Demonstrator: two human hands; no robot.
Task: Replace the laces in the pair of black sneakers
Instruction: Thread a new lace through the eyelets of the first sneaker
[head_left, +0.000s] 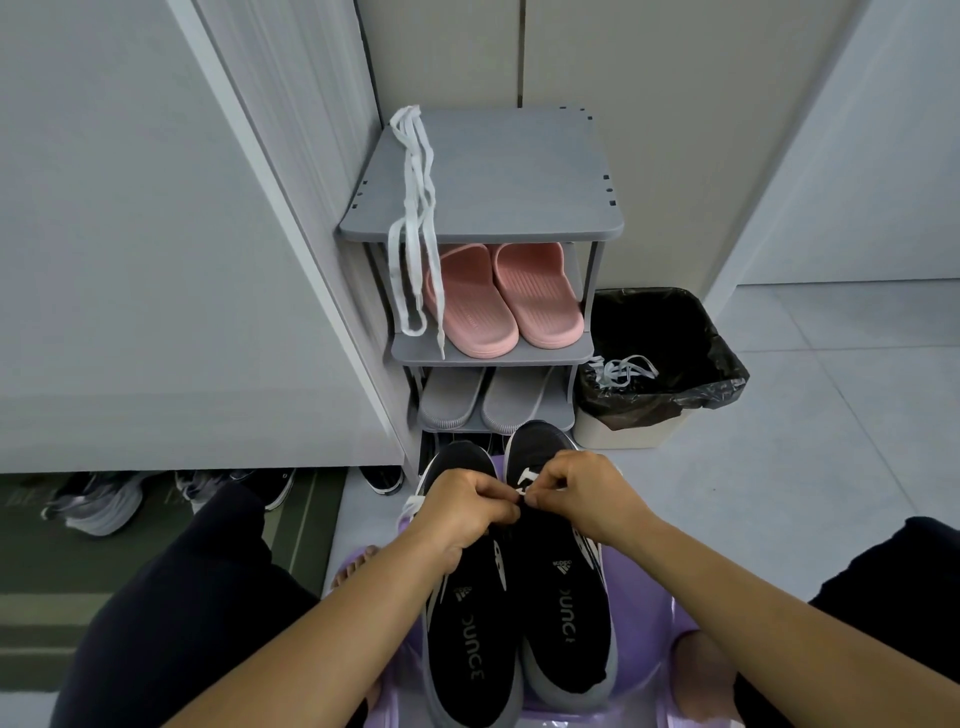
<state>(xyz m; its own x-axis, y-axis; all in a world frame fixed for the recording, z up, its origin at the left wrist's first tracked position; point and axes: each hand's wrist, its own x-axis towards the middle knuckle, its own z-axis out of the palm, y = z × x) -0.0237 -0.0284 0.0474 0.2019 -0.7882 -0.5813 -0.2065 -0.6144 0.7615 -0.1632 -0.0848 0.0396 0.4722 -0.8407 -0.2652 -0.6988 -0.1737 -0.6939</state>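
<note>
Two black sneakers stand side by side on a purple plastic stool (644, 670), toes away from me: the left sneaker (467, 639) and the right sneaker (563, 597). My left hand (462, 512) and my right hand (582, 493) meet over the right sneaker's front eyelets, each pinching a white lace (525, 480) threaded there. A bit of white lace (410, 505) shows left of my left hand. A spare white lace (415, 218) hangs from the top of the grey shoe rack (498, 171).
The rack holds pink slippers (498, 301) and grey slippers (483, 400) on lower shelves. A bin with a black liner (670, 364) stands right of it, a white lace (623, 370) draped over its rim. Other shoes (98, 504) lie under the cabinet at left.
</note>
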